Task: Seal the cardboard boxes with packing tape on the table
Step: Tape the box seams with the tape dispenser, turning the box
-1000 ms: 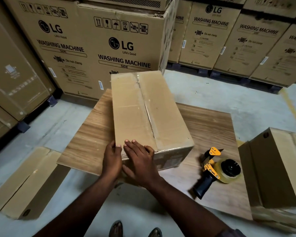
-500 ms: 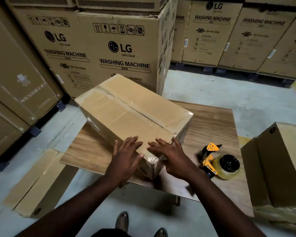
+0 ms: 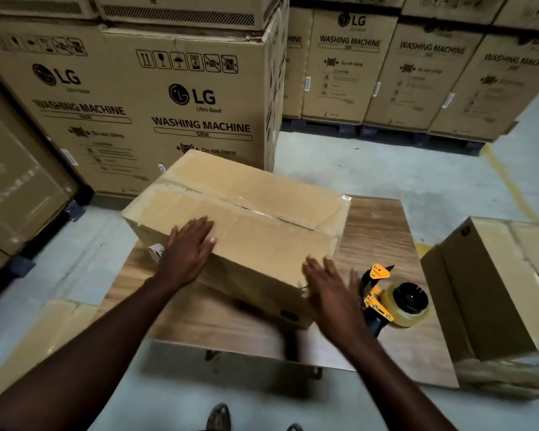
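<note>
A brown cardboard box (image 3: 262, 213) lies across the low wooden table (image 3: 377, 231), its top seam covered with clear tape. My left hand (image 3: 189, 253) rests flat on the box's top near its front left edge, fingers straight. My right hand (image 3: 330, 290) is at the box's right front corner, fingers spread and blurred; whether it touches the box I cannot tell. A yellow and black tape dispenser (image 3: 392, 298) with a roll of clear tape lies on the table just right of my right hand.
Another cardboard box (image 3: 504, 287) stands at the table's right edge. Flattened cardboard (image 3: 41, 334) lies on the floor at left. Stacked washing machine cartons (image 3: 156, 98) wall in the back and left. My feet (image 3: 218, 416) show below the table's near edge.
The box has been turned from lengthwise to crosswise on the table. My hands have moved apart, the left onto its top, the right to its right corner.
</note>
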A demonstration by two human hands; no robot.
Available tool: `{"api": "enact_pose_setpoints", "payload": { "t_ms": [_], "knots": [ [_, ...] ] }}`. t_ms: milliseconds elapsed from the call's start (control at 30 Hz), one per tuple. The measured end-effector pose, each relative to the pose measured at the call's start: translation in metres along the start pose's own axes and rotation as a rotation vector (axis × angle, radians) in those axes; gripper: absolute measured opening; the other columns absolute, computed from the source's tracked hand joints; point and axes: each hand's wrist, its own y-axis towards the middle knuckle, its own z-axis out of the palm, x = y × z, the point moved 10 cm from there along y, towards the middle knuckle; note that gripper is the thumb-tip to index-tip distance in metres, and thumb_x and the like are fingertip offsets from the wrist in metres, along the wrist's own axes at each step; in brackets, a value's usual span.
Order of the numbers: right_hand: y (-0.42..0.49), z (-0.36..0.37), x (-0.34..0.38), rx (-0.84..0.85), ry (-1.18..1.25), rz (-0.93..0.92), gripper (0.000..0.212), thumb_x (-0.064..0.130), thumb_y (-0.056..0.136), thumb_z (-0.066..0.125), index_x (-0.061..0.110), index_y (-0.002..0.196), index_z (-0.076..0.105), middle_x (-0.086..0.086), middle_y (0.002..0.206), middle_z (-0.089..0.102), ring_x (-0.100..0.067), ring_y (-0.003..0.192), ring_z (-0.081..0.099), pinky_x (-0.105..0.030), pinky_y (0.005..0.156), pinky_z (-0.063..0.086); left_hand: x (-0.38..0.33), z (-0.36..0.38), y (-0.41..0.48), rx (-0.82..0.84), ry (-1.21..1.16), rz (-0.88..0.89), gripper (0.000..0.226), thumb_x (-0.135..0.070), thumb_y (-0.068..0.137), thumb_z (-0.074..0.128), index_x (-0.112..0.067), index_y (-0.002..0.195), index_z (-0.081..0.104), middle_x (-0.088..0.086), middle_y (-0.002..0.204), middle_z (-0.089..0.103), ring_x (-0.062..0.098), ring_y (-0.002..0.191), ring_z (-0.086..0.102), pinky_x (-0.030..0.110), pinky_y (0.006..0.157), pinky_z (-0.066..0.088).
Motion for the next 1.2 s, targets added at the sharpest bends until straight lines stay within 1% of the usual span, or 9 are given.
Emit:
{"api": "enact_pose_setpoints", "payload": {
  "t_ms": [167, 300, 367, 600, 733, 833, 967, 1067, 1200],
  "knots": [
    [0.044, -0.032, -0.057, -0.054, -0.171, 0.324, 0.074, 0.002, 0.089, 0.054, 0.018, 0.157, 0.03, -0.002, 0.168, 0.019, -0.025, 0.156, 0.013, -0.056, 0.123, 0.005, 0.07, -0.029, 0.032, -0.017, 0.118, -0.121, 0.056, -0.051, 0.104, 0.032, -0.026, 0.153, 0.04, 0.003, 0.163, 0.03, 0.027, 0.15, 0.025, 0.06, 0.119, 0.011],
    [0.052, 0.006, -0.018, -0.015, -0.13, 0.439, 0.079, 0.047, 0.099, 0.049, -0.001, 0.156, 0.024, -0.029, 0.164, 0.013, -0.047, 0.152, 0.008, -0.06, 0.12, 0.009, 0.093, -0.037, 0.036, -0.055, 0.086, -0.122, 0.063, -0.055, 0.101, 0.03, -0.019, 0.152, 0.042, 0.008, 0.162, 0.032, 0.029, 0.148, 0.028, 0.057, 0.117, 0.023],
    [0.055, 0.015, -0.014, -0.045, -0.125, 0.454, 0.085, 0.056, 0.096, 0.05, -0.004, 0.153, 0.029, -0.033, 0.161, 0.017, -0.051, 0.15, 0.01, -0.064, 0.119, 0.01, 0.093, -0.036, 0.034, -0.069, 0.059, -0.104, 0.065, -0.053, 0.1, 0.032, -0.014, 0.151, 0.043, 0.012, 0.16, 0.034, 0.032, 0.148, 0.03, 0.051, 0.118, 0.028],
    [0.123, -0.011, -0.074, -0.047, -0.152, 0.324, 0.073, 0.04, 0.101, 0.054, 0.001, 0.155, 0.024, -0.028, 0.164, 0.013, -0.047, 0.152, 0.009, -0.061, 0.121, 0.011, 0.053, -0.026, -0.019, -0.084, -0.029, -0.129, 0.066, -0.047, 0.101, 0.042, -0.008, 0.154, 0.036, 0.014, 0.161, 0.031, 0.03, 0.15, 0.027, 0.039, 0.121, 0.02],
    [0.172, -0.031, -0.106, 0.053, -0.211, 0.474, 0.062, 0.027, 0.097, 0.059, 0.005, 0.149, 0.034, -0.022, 0.159, 0.027, -0.042, 0.15, 0.02, -0.064, 0.119, 0.016, 0.007, -0.012, -0.063, -0.016, -0.083, -0.065, 0.071, -0.053, 0.094, 0.043, -0.015, 0.154, 0.039, 0.002, 0.162, 0.029, 0.021, 0.15, 0.026, 0.028, 0.117, 0.017],
    [0.191, -0.014, -0.038, 0.083, -0.231, 0.361, 0.058, 0.02, 0.089, 0.063, 0.002, 0.141, 0.045, -0.02, 0.151, 0.039, -0.039, 0.144, 0.032, -0.059, 0.117, 0.025, -0.007, -0.02, -0.071, 0.0, -0.124, 0.008, 0.056, -0.048, 0.095, 0.048, -0.023, 0.144, 0.054, -0.008, 0.153, 0.044, 0.013, 0.14, 0.037, 0.029, 0.114, 0.033],
    [0.157, 0.042, 0.12, 0.117, -0.048, 0.044, 0.073, 0.021, 0.091, 0.062, 0.006, 0.154, 0.028, -0.016, 0.166, 0.018, -0.034, 0.154, 0.013, -0.058, 0.122, 0.008, 0.008, -0.049, -0.042, -0.088, -0.21, 0.077, 0.032, -0.03, 0.094, 0.055, -0.022, 0.121, 0.069, -0.005, 0.125, 0.067, 0.012, 0.118, 0.055, 0.025, 0.098, 0.044],
    [0.119, 0.071, 0.212, 0.155, 0.046, -0.079, 0.076, 0.045, 0.101, 0.04, 0.006, 0.16, 0.011, -0.016, 0.169, -0.001, -0.032, 0.156, -0.007, -0.055, 0.122, -0.012, 0.033, -0.049, 0.002, -0.046, -0.127, 0.071, 0.045, -0.029, 0.094, 0.05, -0.012, 0.134, 0.062, 0.009, 0.139, 0.06, 0.027, 0.13, 0.052, 0.033, 0.109, 0.036],
    [0.108, 0.09, 0.234, 0.093, -0.079, -0.058, 0.089, 0.055, 0.098, 0.044, 0.004, 0.16, 0.008, -0.019, 0.168, -0.003, -0.036, 0.156, -0.003, -0.06, 0.121, -0.01, 0.073, -0.043, 0.035, 0.087, -0.042, -0.017, 0.065, -0.046, 0.095, 0.038, -0.011, 0.149, 0.046, 0.009, 0.159, 0.037, 0.027, 0.147, 0.033, 0.034, 0.119, 0.021]
  ]
}}
